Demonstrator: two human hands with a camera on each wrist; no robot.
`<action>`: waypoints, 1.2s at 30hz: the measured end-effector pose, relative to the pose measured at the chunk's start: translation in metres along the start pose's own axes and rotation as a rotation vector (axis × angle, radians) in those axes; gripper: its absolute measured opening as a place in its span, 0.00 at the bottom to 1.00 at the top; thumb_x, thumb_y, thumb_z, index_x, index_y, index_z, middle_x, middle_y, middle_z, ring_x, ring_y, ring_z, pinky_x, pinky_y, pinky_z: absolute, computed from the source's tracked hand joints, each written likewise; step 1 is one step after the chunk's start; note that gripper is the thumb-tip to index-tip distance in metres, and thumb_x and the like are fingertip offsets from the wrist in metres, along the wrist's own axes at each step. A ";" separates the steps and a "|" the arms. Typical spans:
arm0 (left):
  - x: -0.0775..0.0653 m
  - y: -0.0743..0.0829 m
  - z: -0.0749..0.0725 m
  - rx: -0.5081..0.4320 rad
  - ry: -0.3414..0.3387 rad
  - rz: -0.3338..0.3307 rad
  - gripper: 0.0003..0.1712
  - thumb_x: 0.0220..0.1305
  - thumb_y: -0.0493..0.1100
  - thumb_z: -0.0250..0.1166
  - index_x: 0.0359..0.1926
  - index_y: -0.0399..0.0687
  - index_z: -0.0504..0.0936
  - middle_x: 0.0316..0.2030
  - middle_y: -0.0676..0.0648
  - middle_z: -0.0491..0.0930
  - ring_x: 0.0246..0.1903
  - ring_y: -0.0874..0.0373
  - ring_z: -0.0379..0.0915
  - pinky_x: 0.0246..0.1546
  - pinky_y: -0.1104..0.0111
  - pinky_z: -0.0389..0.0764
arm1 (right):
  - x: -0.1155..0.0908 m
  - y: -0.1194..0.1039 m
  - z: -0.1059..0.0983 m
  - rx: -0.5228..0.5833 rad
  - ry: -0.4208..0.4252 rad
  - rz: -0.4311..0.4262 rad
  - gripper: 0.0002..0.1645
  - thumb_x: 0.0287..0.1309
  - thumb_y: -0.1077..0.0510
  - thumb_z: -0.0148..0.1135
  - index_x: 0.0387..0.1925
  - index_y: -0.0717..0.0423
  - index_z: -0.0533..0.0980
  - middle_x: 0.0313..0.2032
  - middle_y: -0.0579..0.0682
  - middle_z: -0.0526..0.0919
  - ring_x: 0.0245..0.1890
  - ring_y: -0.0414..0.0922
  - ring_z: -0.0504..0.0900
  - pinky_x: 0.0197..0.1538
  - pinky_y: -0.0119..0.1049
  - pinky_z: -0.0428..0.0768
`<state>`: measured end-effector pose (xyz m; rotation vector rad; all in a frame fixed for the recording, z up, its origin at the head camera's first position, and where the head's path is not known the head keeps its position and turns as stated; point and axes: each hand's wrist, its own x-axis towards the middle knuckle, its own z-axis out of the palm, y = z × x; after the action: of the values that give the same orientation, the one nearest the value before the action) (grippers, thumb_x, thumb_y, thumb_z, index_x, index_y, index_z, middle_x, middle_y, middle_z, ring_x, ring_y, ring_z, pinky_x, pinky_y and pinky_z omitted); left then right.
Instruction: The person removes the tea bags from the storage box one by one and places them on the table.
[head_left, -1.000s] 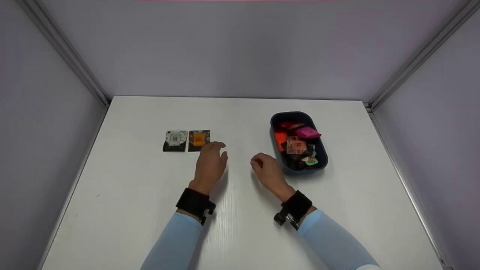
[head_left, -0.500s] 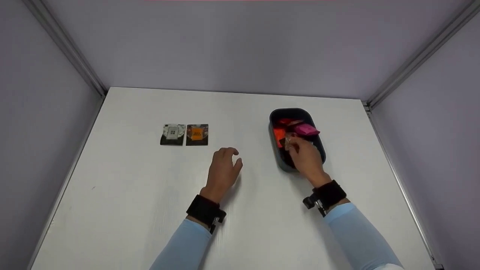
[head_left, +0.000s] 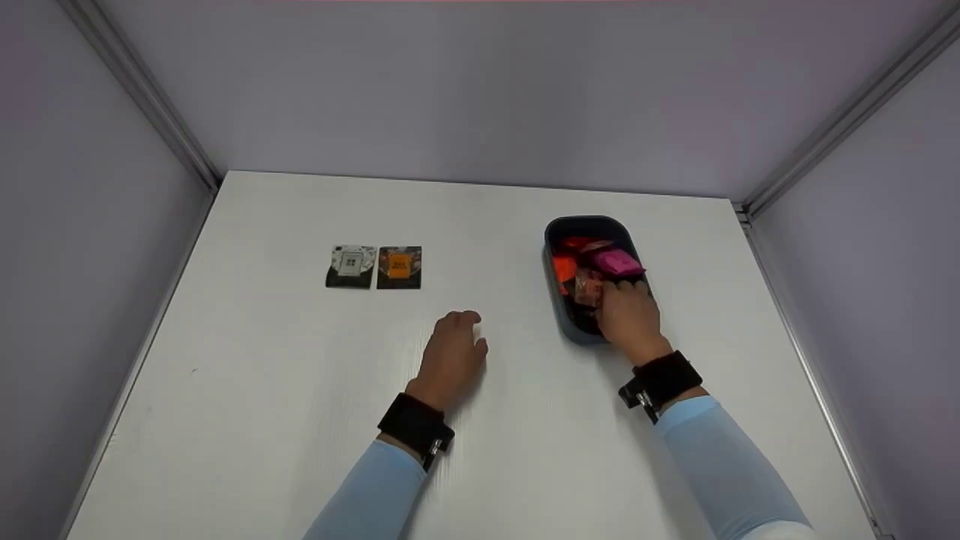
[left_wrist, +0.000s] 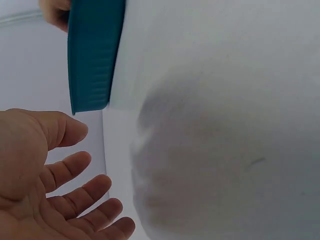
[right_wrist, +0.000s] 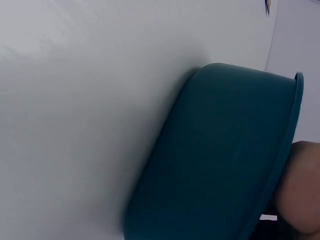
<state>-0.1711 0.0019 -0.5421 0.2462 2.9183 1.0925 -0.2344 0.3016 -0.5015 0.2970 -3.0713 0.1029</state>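
Note:
My right hand (head_left: 628, 315) reaches down into a dark teal bin (head_left: 561, 309) at the right of the table, its fingertips hidden among packets. A reddish-brown packet (head_left: 588, 287) lies right beside its fingers; I cannot tell whether they grip anything. In the right wrist view the bin's outer wall (right_wrist: 215, 150) hides most of that hand. My left hand (head_left: 450, 356) hovers over the middle of the table with nothing in it. Its fingers (left_wrist: 82, 192) are relaxed and spread in the left wrist view.
Left of centre, a white-and-black sachet (head_left: 351, 266) and an orange-and-black sachet (head_left: 399, 267) lie flat side by side. Inside the bin are also a magenta packet (head_left: 616, 262) and an orange-red packet (head_left: 565, 271). Grey walls (head_left: 480, 90) enclose the table.
My right hand has moved right from the table beside the bin into it, shifting across the packets. The left hand has drawn back from the sachets, toward me and to the right.

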 end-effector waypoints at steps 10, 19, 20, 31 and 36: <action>-0.003 -0.004 0.005 0.018 -0.024 0.075 0.19 0.69 0.37 0.62 0.58 0.36 0.77 0.52 0.37 0.77 0.56 0.43 0.74 0.59 0.55 0.74 | 0.007 -0.001 -0.005 0.047 0.028 0.007 0.26 0.62 0.51 0.71 0.47 0.72 0.80 0.41 0.70 0.83 0.45 0.69 0.79 0.47 0.61 0.78; -0.005 -0.004 0.003 0.013 -0.059 0.074 0.18 0.71 0.37 0.61 0.58 0.37 0.79 0.52 0.40 0.78 0.57 0.46 0.74 0.59 0.56 0.76 | 0.002 0.004 -0.008 0.073 0.093 0.066 0.12 0.59 0.63 0.66 0.37 0.71 0.79 0.36 0.70 0.83 0.39 0.69 0.79 0.38 0.64 0.80; -0.005 -0.004 0.003 0.011 -0.059 0.075 0.17 0.71 0.37 0.61 0.58 0.37 0.79 0.52 0.40 0.78 0.57 0.46 0.74 0.59 0.56 0.76 | 0.001 0.003 -0.011 0.099 0.107 0.068 0.10 0.60 0.63 0.66 0.37 0.70 0.79 0.34 0.69 0.83 0.38 0.68 0.79 0.37 0.62 0.80; 0.001 0.007 -0.009 -0.134 -0.011 0.019 0.19 0.73 0.43 0.61 0.61 0.42 0.79 0.59 0.41 0.79 0.62 0.46 0.74 0.61 0.55 0.75 | -0.007 -0.052 -0.028 0.448 0.501 0.046 0.16 0.71 0.54 0.62 0.43 0.66 0.74 0.24 0.61 0.79 0.24 0.56 0.79 0.28 0.53 0.76; 0.007 0.015 -0.015 -0.350 0.007 -0.026 0.25 0.75 0.47 0.61 0.67 0.42 0.74 0.61 0.39 0.78 0.63 0.47 0.73 0.62 0.54 0.74 | -0.014 -0.090 -0.001 0.691 0.465 -0.041 0.10 0.73 0.56 0.59 0.45 0.61 0.72 0.26 0.53 0.80 0.24 0.43 0.79 0.28 0.40 0.75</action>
<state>-0.1766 0.0044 -0.5201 0.1955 2.6620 1.5691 -0.2033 0.2166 -0.4957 0.3021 -2.4645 1.0664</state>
